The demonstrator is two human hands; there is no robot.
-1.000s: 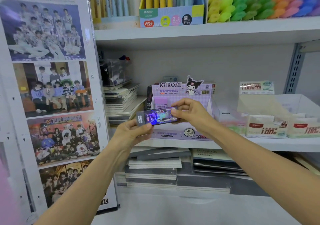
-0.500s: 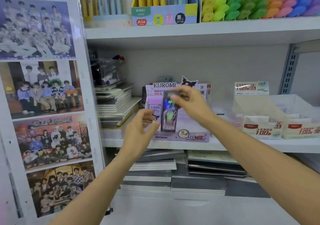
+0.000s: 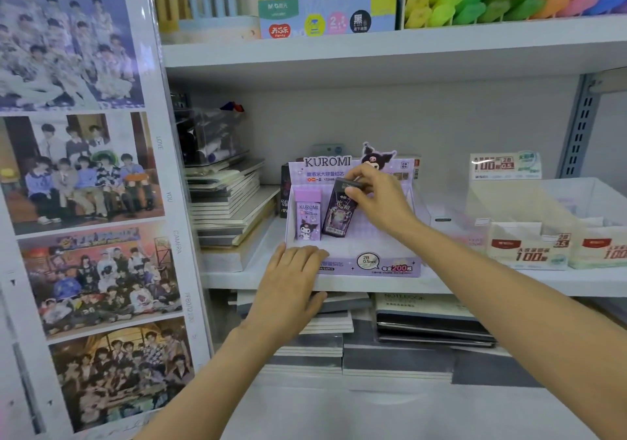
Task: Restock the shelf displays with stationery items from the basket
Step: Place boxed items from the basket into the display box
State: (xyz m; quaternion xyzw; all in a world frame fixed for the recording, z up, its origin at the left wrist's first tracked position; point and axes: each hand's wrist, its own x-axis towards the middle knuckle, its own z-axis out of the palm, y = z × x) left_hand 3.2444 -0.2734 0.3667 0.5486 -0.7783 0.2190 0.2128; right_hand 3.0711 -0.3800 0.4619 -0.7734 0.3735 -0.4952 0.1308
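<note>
Right grip (image 3: 380,202) pinches the top of the dark case (image 3: 339,217), tilted just below it in the display box (image 3: 390,267) beside one lilac case (image 3: 308,215), while the left grip (image 3: 291,280) rests flat, with straight fingers, on the box front; restocking seems barely begun.

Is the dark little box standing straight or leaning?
Leaning. The dark box tips rightward at its top, pinched by the right hand; the lilac box beside it stands straight.
</note>
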